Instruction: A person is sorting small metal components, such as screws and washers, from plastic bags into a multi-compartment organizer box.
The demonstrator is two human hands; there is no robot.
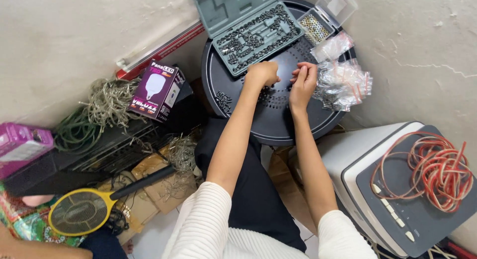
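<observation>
Purple bulb box (156,90) lies left of left hand (262,73).

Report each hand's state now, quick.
Left hand: closed in a fist over the round black perforated tray; contents cannot be told.
Right hand: fingers pinched together, anything held cannot be told.

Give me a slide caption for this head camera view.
Left hand and right hand sort small metal parts on a round black tray beside an open bit case.

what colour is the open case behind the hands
Grey-green, a dull teal; the open case shows best in the head view.
</observation>
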